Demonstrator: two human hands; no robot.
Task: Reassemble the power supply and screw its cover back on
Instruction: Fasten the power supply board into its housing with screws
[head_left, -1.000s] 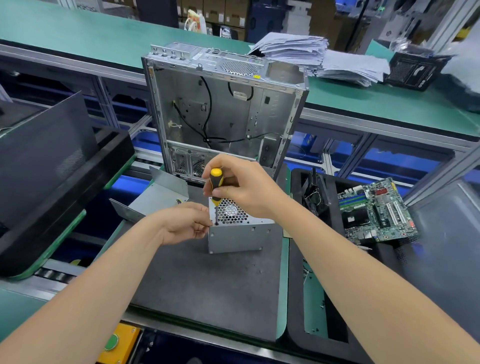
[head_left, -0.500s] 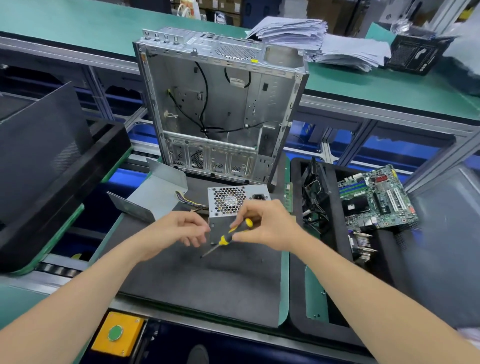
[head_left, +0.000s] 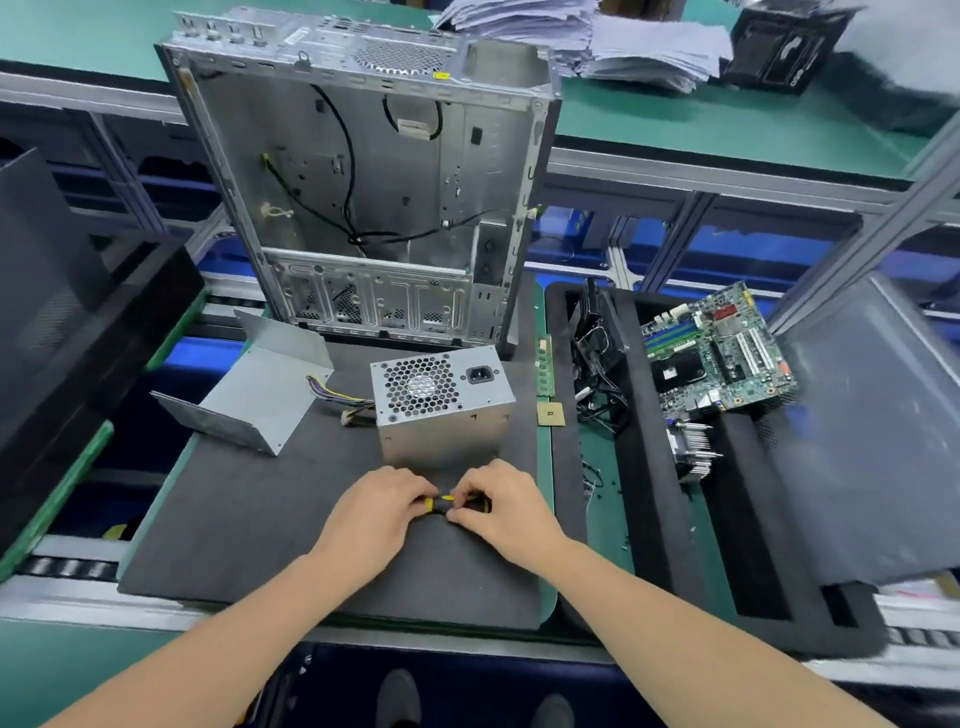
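A second ago our right grip (head_left: 498, 512) stood the screwdriver (head_left: 441, 504) upright on the top left corner of the power supply (head_left: 441, 410), with our left grip (head_left: 374, 512) against the unit's left side. Both have since drawn back to 6 o'clock of the unit. The tool now lies level between them, a short yellow-and-black stretch showing. The fingers of each grip are curled in and pinch one end of it. The shaft and tip are hidden, so we cannot tell whether a screw is on it.

The power supply stands free near the middle of the dark mat (head_left: 234, 519), fan grille up, touched by neither grip. Its cable bundle (head_left: 337, 400) trails out at 9 o'clock toward the bent metal cover (head_left: 260, 395), which lies apart from it.

At 12 o'clock the open computer case (head_left: 363, 182) stands upright. At 3 o'clock a black foam tray (head_left: 639, 467) holds a motherboard (head_left: 717, 348) and a heatsink (head_left: 691, 452). Behind, a green desk (head_left: 727, 124) carries stacked papers (head_left: 597, 41).
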